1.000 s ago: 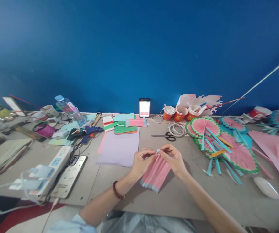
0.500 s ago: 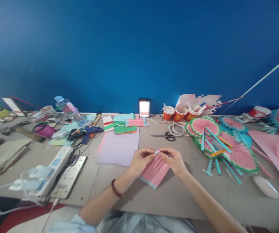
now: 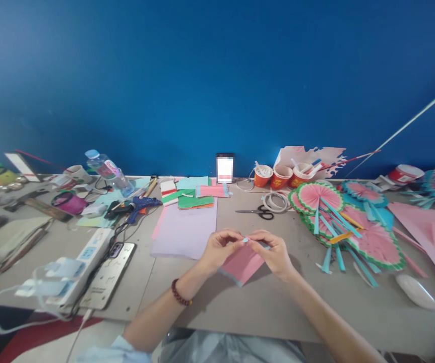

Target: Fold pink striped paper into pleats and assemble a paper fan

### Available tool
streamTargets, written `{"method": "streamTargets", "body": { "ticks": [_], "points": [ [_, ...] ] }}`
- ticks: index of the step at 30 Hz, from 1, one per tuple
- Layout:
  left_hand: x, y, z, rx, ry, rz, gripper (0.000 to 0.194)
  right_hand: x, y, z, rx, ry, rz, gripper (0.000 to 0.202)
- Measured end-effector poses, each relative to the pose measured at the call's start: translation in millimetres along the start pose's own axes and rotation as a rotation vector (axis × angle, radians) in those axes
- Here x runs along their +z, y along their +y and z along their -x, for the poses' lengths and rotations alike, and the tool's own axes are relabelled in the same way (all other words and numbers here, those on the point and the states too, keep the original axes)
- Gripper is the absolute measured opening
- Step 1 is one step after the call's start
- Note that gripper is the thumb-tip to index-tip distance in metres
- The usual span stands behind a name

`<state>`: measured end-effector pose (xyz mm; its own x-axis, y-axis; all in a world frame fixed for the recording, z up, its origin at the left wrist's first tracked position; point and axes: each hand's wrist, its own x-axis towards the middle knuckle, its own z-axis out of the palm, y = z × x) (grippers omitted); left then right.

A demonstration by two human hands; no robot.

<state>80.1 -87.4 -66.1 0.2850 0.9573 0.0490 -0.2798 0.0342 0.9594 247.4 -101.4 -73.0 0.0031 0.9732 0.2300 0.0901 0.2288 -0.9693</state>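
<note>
A sheet of pink paper (image 3: 243, 265) with light blue edges hangs from my fingers above the near part of the table. My left hand (image 3: 223, 250) pinches its top edge, and my right hand (image 3: 272, 252) pinches the same edge just beside it. The fingertips of both hands almost meet at a small pale blue bit of the edge. My fingers hide most of the top edge. Black-handled scissors (image 3: 259, 212) lie beyond my hands. A lilac sheet (image 3: 183, 232) is on the table to the left, partly behind my left hand.
Pink fan-shaped paper pieces (image 3: 317, 197) with green rims and blue strips lie at right, near a white computer mouse (image 3: 416, 291). Red paper cups (image 3: 281, 176) stand by the wall. At left are a phone (image 3: 107, 277), a power strip (image 3: 84, 259), a glue gun (image 3: 139, 205) and a bottle (image 3: 109, 171).
The pink paper's lower edge has risen a little, and the sheet has tilted in my fingers. Both hands stay in nearly the same place, still pinching the top edge.
</note>
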Motion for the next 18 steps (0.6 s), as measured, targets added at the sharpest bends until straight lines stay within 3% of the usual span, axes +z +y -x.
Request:
{"method": "streamTargets", "body": {
  "ticks": [9,18],
  "points": [
    [2.4,2.3,1.9,0.167,0.049,-0.241,0.018,3.0,-3.8,-0.3,-0.059,0.031,0.031,0.012],
    [1.8,8.9,6.4,0.274,0.053,-0.440,0.015,1.8,1.4,-0.5,-0.058,-0.018,-0.062,0.014]
  ]
}}
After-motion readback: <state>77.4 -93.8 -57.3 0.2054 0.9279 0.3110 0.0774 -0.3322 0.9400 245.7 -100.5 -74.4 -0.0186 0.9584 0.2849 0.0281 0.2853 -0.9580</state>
